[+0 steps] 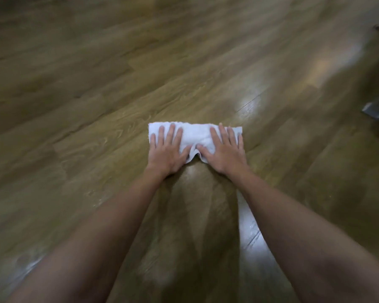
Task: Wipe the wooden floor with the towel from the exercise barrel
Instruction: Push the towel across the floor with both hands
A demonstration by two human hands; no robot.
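While hands press it flat, white towel (195,134), folded, rumpled, on wooden floor (96,84).

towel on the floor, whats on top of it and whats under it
Both hands lie flat on the white towel: left hand, right hand, fingers spread. Under it is the wooden floor; that covered patch cannot be seen.

The wooden floor (96,88) runs in long brown planks with pale glare patches at the right. A white towel (194,133) lies flat on it, folded into a wide strip. A grey object (375,109) rests on the floor at the right edge.
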